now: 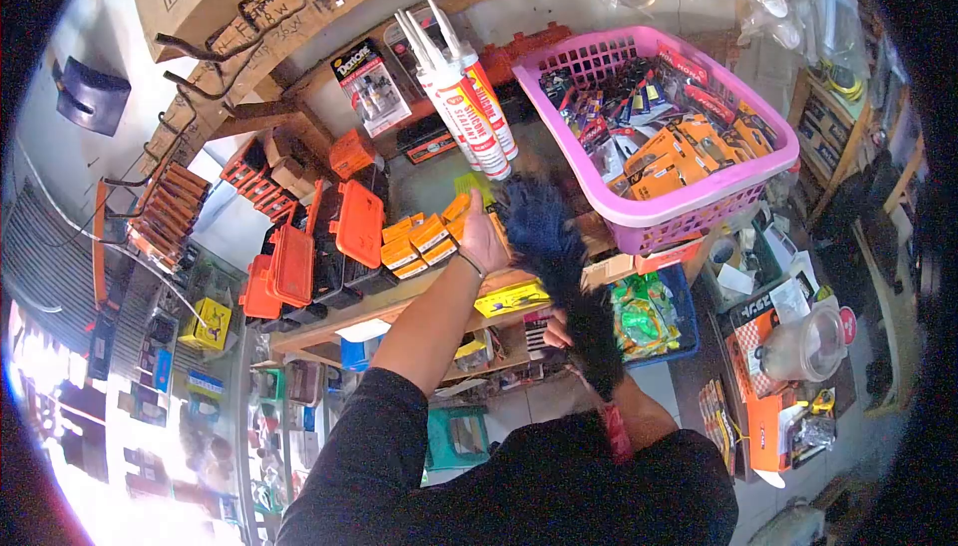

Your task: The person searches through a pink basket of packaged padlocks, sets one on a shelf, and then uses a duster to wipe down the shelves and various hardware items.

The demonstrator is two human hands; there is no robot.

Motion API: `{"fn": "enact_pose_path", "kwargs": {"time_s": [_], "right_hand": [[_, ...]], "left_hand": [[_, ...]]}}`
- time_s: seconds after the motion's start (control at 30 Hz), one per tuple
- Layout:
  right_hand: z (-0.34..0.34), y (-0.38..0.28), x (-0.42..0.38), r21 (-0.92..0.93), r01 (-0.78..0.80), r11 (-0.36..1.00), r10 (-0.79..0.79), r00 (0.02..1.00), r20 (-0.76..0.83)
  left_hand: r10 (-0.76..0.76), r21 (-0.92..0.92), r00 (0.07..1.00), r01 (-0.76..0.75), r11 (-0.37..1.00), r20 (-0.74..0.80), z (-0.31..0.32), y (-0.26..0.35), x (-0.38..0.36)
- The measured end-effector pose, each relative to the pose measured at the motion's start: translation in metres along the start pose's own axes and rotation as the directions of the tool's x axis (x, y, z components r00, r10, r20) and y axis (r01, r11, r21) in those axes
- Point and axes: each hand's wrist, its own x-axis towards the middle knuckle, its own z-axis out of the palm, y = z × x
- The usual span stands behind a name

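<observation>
A black feather duster (589, 326) stretches up from my right side to the shelf, its far end blurred by motion. My right hand (559, 331) is closed around it, largely hidden behind the feathers, and a pink-red part (616, 431) shows along the forearm. On the shelf, my left hand (483, 239) rests at the right end of the small orange-and-white boxes (429, 235), its fingertips beside a yellow-green item (473, 187); its finger grip is mostly hidden. Just above both hands stand white and red silicone sealant tubes (469, 112), nozzles up.
A pink basket (639, 212) full of packaged goods stands right of the duster. Orange-lidded cases (359, 224) sit to the left, beneath metal hooks (200, 52). Below right are a blue bin (659, 351) of green packets and a clear plastic tub (803, 341).
</observation>
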Motion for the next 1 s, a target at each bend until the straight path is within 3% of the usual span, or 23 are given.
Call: {"fn": "enact_pose_path", "kwargs": {"time_s": [0.03, 0.1, 0.17, 0.2, 0.23, 0.27, 0.3, 0.37, 0.43, 0.47, 0.5, 0.53, 0.57, 0.6, 0.63, 0.7, 0.73, 0.77, 0.8, 0.83, 0.9, 0.93, 1.0], "right_hand": [[0.041, -0.001, 0.015, 0.059, 0.040, 0.997, -0.045, 0.996, 0.083], [-0.015, 0.019, -0.003, 0.129, -0.038, 0.991, 0.021, 0.992, 0.126], [-0.006, 0.021, -0.002, 0.108, -0.133, 0.985, 0.109, 0.973, 0.203], [0.033, 0.012, 0.005, -0.521, -0.236, 0.821, 0.151, 0.968, -0.200], [0.054, 0.007, 0.009, -0.833, -0.470, 0.292, -0.081, 0.856, -0.511], [0.034, 0.004, 0.001, -0.583, -0.195, 0.789, -0.057, 0.921, -0.386], [0.015, 0.001, -0.008, -0.078, 0.100, 0.992, -0.118, 0.957, -0.266], [0.024, 0.002, -0.001, 0.169, 0.162, 0.972, -0.152, 0.986, -0.071], [-0.004, 0.017, -0.002, 0.070, 0.006, 0.998, -0.015, 0.991, 0.133], [0.065, 0.021, 0.007, 0.130, 0.067, 0.989, -0.055, 0.994, -0.095], [0.064, 0.016, 0.009, 0.131, 0.073, 0.989, -0.061, 0.994, -0.096], [0.061, 0.009, 0.008, -0.216, -0.102, 0.971, 0.053, 0.973, -0.224], [0.056, 0.002, 0.004, -0.504, -0.308, 0.807, 0.112, 0.918, -0.381], [0.024, 0.000, 0.000, -0.278, -0.200, 0.940, 0.140, 0.966, -0.219], [-0.007, 0.000, -0.013, -0.025, 0.053, 0.998, -0.057, 0.979, -0.197], [0.029, -0.005, 0.001, -0.033, 0.111, 0.993, -0.114, 0.986, -0.118], [0.028, -0.005, -0.002, -0.043, 0.107, 0.993, -0.112, 0.986, -0.122], [0.025, -0.002, -0.010, -0.486, -0.125, 0.865, -0.001, 0.968, -0.252], [0.029, -0.002, -0.011, -0.775, -0.368, 0.514, 0.032, 0.911, -0.411], [0.032, 0.003, -0.006, -0.547, -0.359, 0.756, 0.176, 0.917, -0.358], [0.032, 0.005, -0.009, -0.885, -0.406, 0.228, -0.080, 0.898, -0.432], [0.032, 0.005, -0.009, -0.885, -0.410, 0.222, -0.084, 0.896, -0.436], [0.034, 0.003, -0.008, -0.753, -0.334, 0.567, -0.002, 0.914, -0.406]], "left_hand": [[-0.003, -0.003, 1.000, 0.003, 1.000, 0.002, -0.002, -0.001, 0.002], [0.023, -0.020, 0.996, -0.022, 1.000, 0.091, -0.013, 0.001, 0.007], [0.019, 0.070, 0.976, -0.035, 0.997, 0.215, -0.027, 0.003, 0.010], [0.029, 0.027, 0.970, -0.037, 0.999, 0.242, -0.023, 0.000, 0.007], [0.041, -0.016, 0.963, -0.038, 0.999, 0.266, -0.020, -0.001, 0.006], [0.000, 0.024, 0.984, -0.004, 1.000, 0.178, -0.014, 0.003, 0.008], [-0.041, -0.011, 0.999, 0.041, 0.999, -0.028, -0.010, 0.001, 0.005], [-0.037, -0.022, 0.999, 0.037, 0.999, -0.014, -0.012, 0.001, 0.007], [-0.022, -0.001, 0.996, 0.023, 1.000, 0.088, -0.020, 0.002, 0.009], [-0.012, 0.020, 0.982, 0.009, 1.000, 0.187, -0.024, 0.003, 0.010], [-0.018, 0.023, 0.982, 0.014, 1.000, 0.186, -0.026, 0.003, 0.011], [-0.017, -0.060, 0.985, 0.028, 0.998, 0.171, -0.028, 0.002, 0.012], [-0.016, -0.144, 0.988, 0.038, 0.989, 0.155, -0.029, 0.001, 0.012], [-0.008, -0.012, 0.984, 0.010, 1.000, 0.176, -0.019, 0.000, 0.007], [-0.008, -0.015, 0.984, 0.011, 1.000, 0.177, -0.012, 0.000, 0.005], [-0.035, -0.008, 0.999, 0.035, 0.999, -0.023, -0.006, 0.001, 0.002], [-0.077, -0.017, 0.997, 0.077, 0.997, 0.003, -0.005, 0.002, 0.000], [-0.076, -0.026, 0.997, 0.076, 0.997, 0.011, -0.012, 0.003, 0.002], [-0.027, 0.012, 0.992, 0.026, 1.000, 0.126, -0.020, 0.003, 0.006], [0.016, 0.047, 0.970, -0.028, 0.999, 0.242, -0.029, 0.003, 0.011], [-0.026, -0.093, 0.975, 0.048, 0.994, 0.220, -0.023, 0.001, 0.010], [-0.006, -0.035, 0.980, 0.014, 0.999, 0.199, -0.021, 0.000, 0.009], [0.023, 0.014, 0.982, -0.026, 1.000, 0.187, -0.012, 0.001, 0.004]]}}
